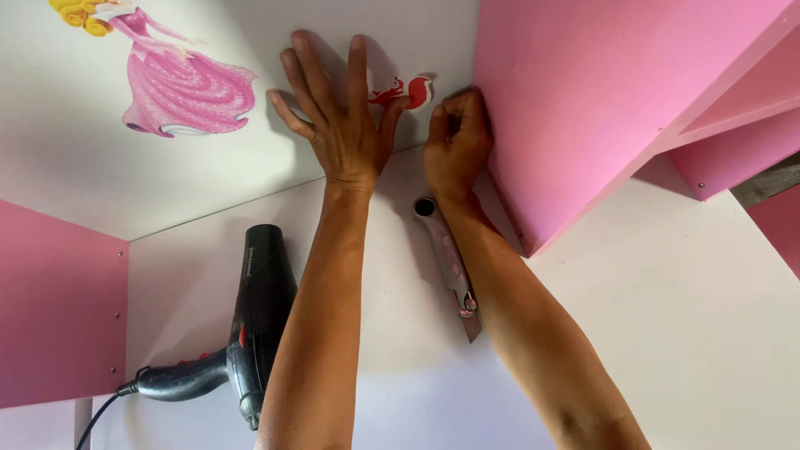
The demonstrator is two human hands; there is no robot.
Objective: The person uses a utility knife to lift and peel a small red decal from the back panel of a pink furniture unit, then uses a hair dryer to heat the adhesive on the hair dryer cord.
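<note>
My left hand (337, 112) lies flat with fingers spread on the white back panel (67, 158), its thumb tip beside a small red squirrel sticker (408, 90). My right hand (458, 142) is curled by the pink divider board (575, 108), fingertips pinching at the sticker's right edge. A pink utility knife (450, 267) lies on the white shelf surface (683, 317) under my right forearm. A black hair dryer (250, 317) lies to the left of my left forearm.
A large sticker of a figure in a pink gown (179, 79) is on the back panel at upper left. A pink side board (58, 308) stands at the left. Pink shelf pieces (733, 117) sit at the upper right.
</note>
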